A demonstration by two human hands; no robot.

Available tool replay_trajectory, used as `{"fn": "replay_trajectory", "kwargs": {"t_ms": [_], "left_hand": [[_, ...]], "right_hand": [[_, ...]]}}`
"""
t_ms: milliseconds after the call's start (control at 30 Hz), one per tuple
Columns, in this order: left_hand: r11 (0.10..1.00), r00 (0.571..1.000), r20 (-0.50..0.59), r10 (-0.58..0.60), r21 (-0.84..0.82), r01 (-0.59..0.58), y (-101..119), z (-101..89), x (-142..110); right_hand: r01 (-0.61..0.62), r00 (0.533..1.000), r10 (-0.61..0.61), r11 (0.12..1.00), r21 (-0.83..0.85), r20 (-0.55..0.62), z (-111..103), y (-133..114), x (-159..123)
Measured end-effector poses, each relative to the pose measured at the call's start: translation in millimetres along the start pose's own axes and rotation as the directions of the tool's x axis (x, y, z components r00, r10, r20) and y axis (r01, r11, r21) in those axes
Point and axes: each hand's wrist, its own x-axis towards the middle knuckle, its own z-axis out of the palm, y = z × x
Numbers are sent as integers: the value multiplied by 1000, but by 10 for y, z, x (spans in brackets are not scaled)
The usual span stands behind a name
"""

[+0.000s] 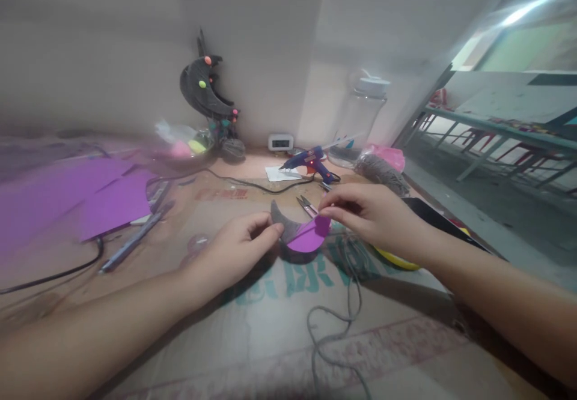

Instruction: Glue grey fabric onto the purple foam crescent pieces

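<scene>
left forearm [117, 322], its hand [237, 245] gripping a grey-purple crescent [309, 241]

by the wall [261, 39], a white clock [280, 142] was placed; to its right a clear bottle [363, 115] was seen, and farther away, a table [473, 122].
</scene>
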Motion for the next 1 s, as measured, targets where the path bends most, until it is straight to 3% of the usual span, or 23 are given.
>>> {"fn": "replay_trajectory", "kwargs": {"t_ms": [233,467,1000], "left_hand": [[995,1000,-6,-26,-96,25,-29,-1,3],[991,1000,15,4,-133,-2,-18,6,1],[989,989,144,30,-145,-9,-14,9,-21]], "right_hand": [[-90,991,91,996,-9,96,-150,33,43],[-132,973,132,991,-11,187,-120,45,62],[-163,975,153,986,47,163,-94,175,105]]}}
